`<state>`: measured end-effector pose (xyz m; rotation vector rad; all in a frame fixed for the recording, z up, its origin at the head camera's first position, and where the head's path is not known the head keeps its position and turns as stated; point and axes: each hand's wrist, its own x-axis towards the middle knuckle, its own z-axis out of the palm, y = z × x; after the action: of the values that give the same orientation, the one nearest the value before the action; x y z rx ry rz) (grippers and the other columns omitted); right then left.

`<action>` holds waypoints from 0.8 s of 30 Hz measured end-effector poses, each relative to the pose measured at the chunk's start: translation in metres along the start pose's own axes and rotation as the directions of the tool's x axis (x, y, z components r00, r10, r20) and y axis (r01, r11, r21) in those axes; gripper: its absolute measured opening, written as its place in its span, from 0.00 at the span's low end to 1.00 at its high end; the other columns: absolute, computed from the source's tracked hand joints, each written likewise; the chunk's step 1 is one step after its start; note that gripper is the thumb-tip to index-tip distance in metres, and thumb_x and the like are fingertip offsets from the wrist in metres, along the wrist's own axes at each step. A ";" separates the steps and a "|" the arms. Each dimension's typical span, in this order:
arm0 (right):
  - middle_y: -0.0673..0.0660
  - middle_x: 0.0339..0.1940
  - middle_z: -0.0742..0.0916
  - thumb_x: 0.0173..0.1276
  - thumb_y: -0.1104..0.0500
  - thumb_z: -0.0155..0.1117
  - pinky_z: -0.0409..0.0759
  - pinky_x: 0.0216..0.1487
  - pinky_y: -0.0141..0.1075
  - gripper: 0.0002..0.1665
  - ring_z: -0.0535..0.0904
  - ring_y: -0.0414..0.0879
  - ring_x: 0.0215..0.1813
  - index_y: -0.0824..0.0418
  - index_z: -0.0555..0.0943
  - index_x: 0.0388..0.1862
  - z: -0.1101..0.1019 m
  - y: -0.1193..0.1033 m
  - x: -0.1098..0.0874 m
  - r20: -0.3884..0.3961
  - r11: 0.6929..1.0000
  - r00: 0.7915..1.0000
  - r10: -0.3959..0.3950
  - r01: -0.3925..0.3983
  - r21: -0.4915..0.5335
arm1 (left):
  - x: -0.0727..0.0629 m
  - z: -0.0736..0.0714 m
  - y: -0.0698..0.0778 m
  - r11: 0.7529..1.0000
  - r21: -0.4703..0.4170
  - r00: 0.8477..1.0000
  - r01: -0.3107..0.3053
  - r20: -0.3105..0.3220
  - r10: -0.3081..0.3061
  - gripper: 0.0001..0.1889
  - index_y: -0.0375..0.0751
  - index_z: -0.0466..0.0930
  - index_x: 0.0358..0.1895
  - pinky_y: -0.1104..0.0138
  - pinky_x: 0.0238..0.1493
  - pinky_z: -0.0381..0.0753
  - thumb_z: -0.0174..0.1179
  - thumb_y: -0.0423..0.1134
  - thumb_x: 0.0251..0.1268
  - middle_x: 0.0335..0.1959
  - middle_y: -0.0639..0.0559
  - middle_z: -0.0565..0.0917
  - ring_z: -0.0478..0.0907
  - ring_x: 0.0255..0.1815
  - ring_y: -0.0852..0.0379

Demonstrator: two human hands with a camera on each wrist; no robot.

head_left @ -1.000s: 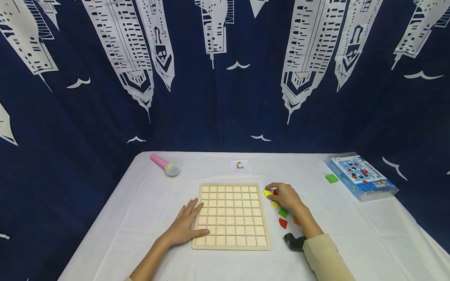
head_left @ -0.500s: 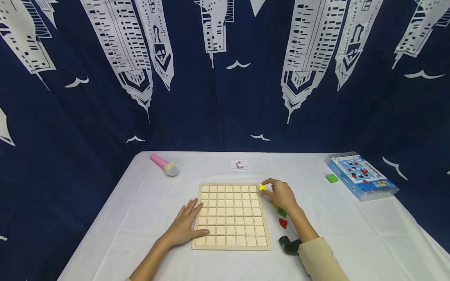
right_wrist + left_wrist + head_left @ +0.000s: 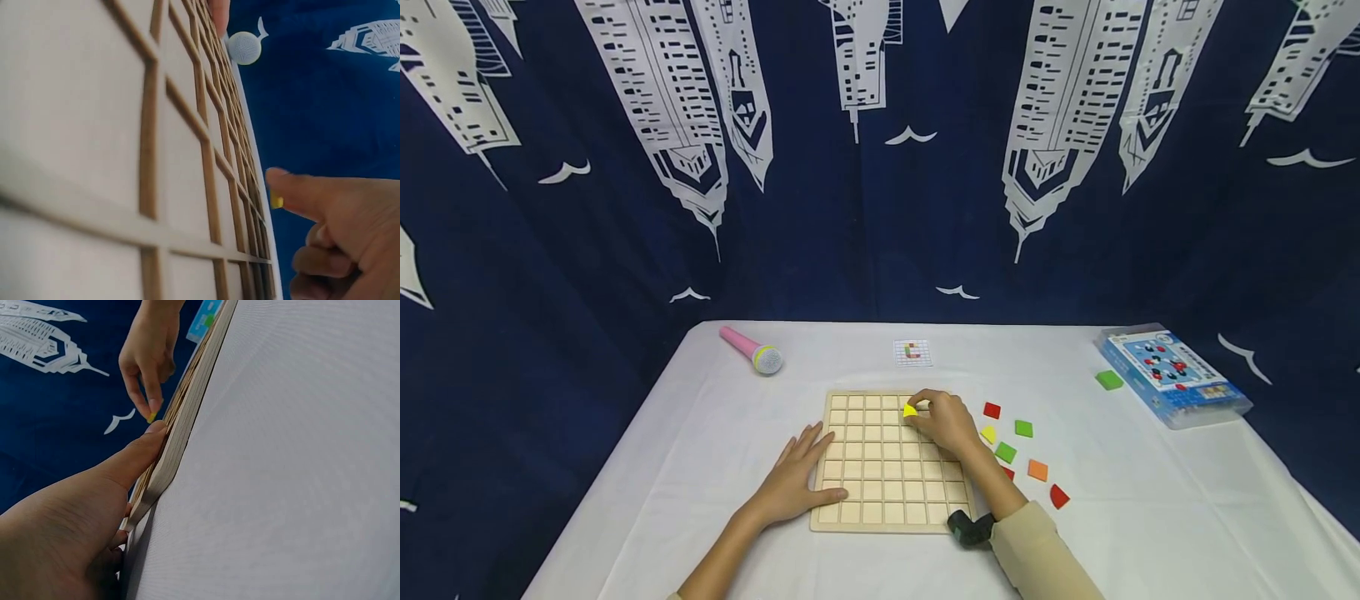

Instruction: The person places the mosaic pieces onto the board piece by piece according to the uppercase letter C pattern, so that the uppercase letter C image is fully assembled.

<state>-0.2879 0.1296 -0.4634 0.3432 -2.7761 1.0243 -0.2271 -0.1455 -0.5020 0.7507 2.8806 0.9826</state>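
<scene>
My right hand (image 3: 946, 425) pinches a small yellow tile (image 3: 910, 411) with a curved edge between thumb and fingertips. It hangs over the upper part of a square wooden grid board (image 3: 872, 471). In the right wrist view the yellow tile (image 3: 276, 200) peeks out below the thumb. My left hand (image 3: 797, 479) rests at the board's left edge, fingers spread and straight, the thumb lying over the rim. The left wrist view shows that thumb (image 3: 140, 450) on the board's edge.
Right of the board lie a red tile (image 3: 992, 410), another yellow tile (image 3: 988, 434), an orange tile (image 3: 1037, 471) and several green and red ones. Farther back are a pattern card (image 3: 913, 353), a pink toy microphone (image 3: 752, 350) and a blue box (image 3: 1176, 375).
My right hand has picked the yellow tile off the table and carried it left over the board, uncovering the loose tiles. The left hand has stayed in place.
</scene>
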 end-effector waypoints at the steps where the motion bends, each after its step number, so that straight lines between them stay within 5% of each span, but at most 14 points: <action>1: 0.50 0.13 0.71 0.53 0.56 0.72 0.58 0.15 0.30 0.15 0.57 0.40 0.16 0.59 0.84 0.40 0.001 0.001 0.000 0.007 1.000 1.000 0.000 0.000 -0.002 | 0.000 0.000 0.000 1.000 0.002 1.000 -0.004 -0.002 0.004 0.50 0.39 0.55 0.70 0.50 0.70 0.37 0.61 0.66 0.48 0.73 0.40 0.48 0.40 0.73 0.45; 15: 0.48 0.09 0.68 0.53 0.55 0.73 0.57 0.15 0.32 0.15 0.56 0.40 0.15 0.55 0.84 0.40 0.006 0.007 0.001 0.039 1.000 0.999 -0.021 0.022 -0.008 | 0.001 0.001 -0.001 1.000 0.015 1.000 -0.007 0.005 0.007 0.51 0.39 0.55 0.70 0.50 0.70 0.37 0.61 0.66 0.47 0.73 0.40 0.48 0.40 0.73 0.46; 24: 0.47 0.07 0.63 0.58 0.49 0.68 0.50 0.11 0.28 0.20 0.51 0.38 0.11 0.58 0.82 0.46 -0.033 0.023 -0.003 -0.052 0.999 0.998 -0.024 0.023 -0.024 | 0.001 0.001 -0.002 1.000 0.012 1.000 -0.006 -0.003 0.006 0.50 0.38 0.56 0.70 0.49 0.69 0.38 0.61 0.65 0.48 0.72 0.40 0.49 0.41 0.73 0.45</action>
<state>-0.2888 0.1684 -0.4535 0.3395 -2.7284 0.9809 -0.2282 -0.1456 -0.5040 0.7595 2.8910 0.9696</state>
